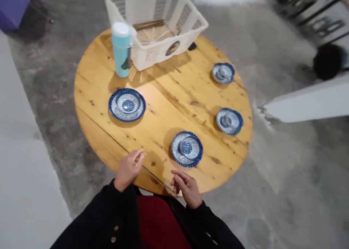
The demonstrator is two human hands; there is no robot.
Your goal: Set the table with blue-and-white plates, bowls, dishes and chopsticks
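My left hand (129,168) hovers over the near edge of a round wooden table (169,99), fingers loosely curled, holding nothing that I can see. My right hand (185,186) is at the table's front rim, fingers bent and slightly apart, empty. Just beyond the right hand sits a blue-and-white plate with a clear glass cup on it (187,149). A larger plate with a bowl (127,104) lies at the left. Two smaller blue-rimmed dishes (229,121) (223,72) lie at the right.
A white plastic basket (155,21) stands at the table's far edge, with a teal bottle (121,49) beside it. Concrete floor surrounds the table. A white slab (308,99) lies to the right, a dark round object (327,60) beyond it.
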